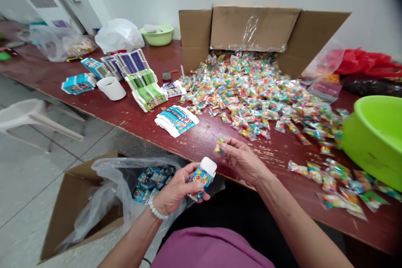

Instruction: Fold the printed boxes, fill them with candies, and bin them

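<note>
My left hand is closed around a small blue printed carton, whose white end flap stands up. In my right hand, pinched between thumb and fingers, is a small clear packet of colourful candy. The packet is a little above and right of the carton, apart from it. Beyond my hands a fanned stack of flat blue cartons lies on the red table. A large heap of candy packets spreads out before a tipped cardboard box.
At right stands a green basin, with loose packets near it. Green and purple carton stacks and a white roll are at left. Below the table edge, a plastic-lined box holds filled-looking blue cartons. A white stool is farther left.
</note>
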Demonstrator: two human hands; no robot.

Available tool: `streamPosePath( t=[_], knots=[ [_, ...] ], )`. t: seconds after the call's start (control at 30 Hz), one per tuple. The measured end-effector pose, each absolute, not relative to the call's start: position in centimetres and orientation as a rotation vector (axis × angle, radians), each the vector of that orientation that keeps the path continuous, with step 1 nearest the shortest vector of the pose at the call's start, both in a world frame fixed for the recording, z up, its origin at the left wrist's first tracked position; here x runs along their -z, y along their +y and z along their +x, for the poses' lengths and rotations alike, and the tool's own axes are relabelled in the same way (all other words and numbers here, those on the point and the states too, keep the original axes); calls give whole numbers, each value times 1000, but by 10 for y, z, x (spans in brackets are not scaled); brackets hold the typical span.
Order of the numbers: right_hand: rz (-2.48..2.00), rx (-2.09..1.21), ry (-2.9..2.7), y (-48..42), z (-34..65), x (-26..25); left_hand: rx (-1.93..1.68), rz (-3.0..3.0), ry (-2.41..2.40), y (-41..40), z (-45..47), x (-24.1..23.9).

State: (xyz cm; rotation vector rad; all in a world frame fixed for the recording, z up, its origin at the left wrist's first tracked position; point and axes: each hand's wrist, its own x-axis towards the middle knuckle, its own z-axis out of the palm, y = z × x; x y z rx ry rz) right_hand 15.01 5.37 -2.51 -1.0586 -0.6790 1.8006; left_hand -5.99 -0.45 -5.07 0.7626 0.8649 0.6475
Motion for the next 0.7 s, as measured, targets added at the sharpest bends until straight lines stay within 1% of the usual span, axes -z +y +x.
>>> streamPosePath(
  t=[0.1,0.27,0.7],
  knots=[
    [-1071,-1775,-678,49,150,25,-721,700,883,-7,-56,51],
    [-1074,-1783,-506,45,153,24,-818,626,817,-10,-50,45],
    [-1081,-1618,-472,32,169,32,-873,608,880,-7,-35,44]
  ],
)
